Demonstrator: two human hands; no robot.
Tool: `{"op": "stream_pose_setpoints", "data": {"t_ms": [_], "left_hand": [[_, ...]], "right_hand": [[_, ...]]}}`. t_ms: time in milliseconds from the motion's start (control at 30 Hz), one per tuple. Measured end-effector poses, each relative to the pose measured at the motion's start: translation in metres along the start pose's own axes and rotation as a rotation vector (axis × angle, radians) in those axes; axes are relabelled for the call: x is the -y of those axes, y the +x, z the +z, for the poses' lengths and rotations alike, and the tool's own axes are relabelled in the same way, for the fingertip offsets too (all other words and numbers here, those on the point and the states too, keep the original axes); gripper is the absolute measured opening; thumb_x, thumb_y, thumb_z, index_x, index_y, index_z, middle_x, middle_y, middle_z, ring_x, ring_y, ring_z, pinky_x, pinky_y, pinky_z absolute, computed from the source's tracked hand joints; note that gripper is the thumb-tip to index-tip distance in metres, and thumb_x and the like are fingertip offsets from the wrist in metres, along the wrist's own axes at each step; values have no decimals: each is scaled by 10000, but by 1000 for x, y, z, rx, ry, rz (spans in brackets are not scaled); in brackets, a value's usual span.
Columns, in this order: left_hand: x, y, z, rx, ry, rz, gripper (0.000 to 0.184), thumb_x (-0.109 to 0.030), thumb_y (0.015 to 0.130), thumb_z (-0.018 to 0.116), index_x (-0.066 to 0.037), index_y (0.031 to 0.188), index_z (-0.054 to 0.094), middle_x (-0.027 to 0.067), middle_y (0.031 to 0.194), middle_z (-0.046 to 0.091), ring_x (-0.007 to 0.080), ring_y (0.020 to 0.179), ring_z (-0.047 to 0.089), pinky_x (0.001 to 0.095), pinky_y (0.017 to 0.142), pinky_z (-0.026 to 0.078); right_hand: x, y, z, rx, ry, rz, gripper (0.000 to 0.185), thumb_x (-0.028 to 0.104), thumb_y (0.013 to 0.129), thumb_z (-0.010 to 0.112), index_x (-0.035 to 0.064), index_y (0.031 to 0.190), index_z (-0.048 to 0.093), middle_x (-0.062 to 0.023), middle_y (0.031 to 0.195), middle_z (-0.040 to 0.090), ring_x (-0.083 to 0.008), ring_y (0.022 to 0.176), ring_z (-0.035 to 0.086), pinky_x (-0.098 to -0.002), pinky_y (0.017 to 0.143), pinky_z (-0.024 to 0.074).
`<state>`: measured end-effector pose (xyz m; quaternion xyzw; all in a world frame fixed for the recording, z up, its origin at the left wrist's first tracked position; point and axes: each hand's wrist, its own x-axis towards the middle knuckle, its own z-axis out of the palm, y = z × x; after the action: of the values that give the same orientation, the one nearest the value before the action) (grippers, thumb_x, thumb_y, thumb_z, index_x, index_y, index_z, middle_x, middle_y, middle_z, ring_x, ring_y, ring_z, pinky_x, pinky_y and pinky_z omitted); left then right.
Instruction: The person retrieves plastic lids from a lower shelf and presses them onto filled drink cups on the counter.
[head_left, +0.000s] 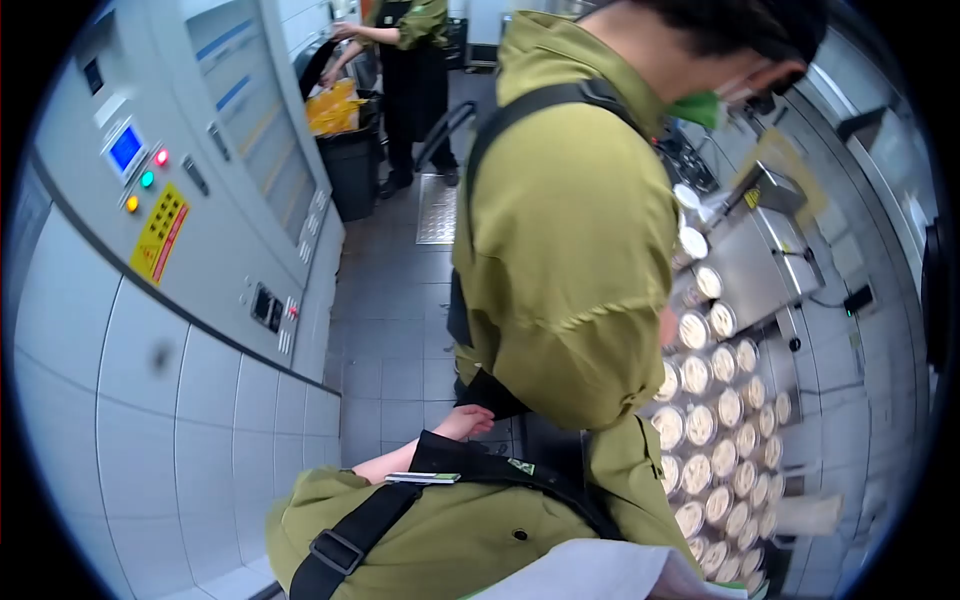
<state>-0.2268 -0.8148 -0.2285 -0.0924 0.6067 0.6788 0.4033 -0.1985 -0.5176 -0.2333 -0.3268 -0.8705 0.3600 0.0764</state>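
My left hand reaches out past my olive sleeve, low on the left of the co-worker's body. Its fingers are curled closed beside black cloth at the co-worker's waist; what they hold, if anything, is hidden. My right sleeve bends away toward the counter, and the right hand is out of sight. Directly before me a co-worker in an olive shirt with a black strap leans to the right. Many lidded round tubs stand in rows on the right, beyond both of us.
A grey control cabinet with lit buttons lines the left wall. Farther back, another person in a black apron stands by a dark bin with a yellow bag. A steel machine sits behind the tubs. The tiled floor runs between.
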Motion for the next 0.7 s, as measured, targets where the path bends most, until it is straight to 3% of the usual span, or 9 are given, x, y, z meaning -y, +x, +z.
{"op": "stream_pose_setpoints", "data": {"t_ms": [433,700], "left_hand": [[3,4,9,50,-89,-40,191,-117,895,542,2,1026,612,85,918,652,146,804,634,262,724,521],[18,29,9,50,-51,119,198,-98,908,509,4,1028,629,89,898,659,170,798,640,294,709,528]], "right_hand": [[-24,-11,-46,-72,-58,-6,299,232,825,578,17,1028,629,-199,980,656,-322,902,648,-402,766,506],[34,25,-37,-78,-207,-208,301,224,817,590,13,1027,629,-201,971,658,-325,897,648,-403,763,503]]}}
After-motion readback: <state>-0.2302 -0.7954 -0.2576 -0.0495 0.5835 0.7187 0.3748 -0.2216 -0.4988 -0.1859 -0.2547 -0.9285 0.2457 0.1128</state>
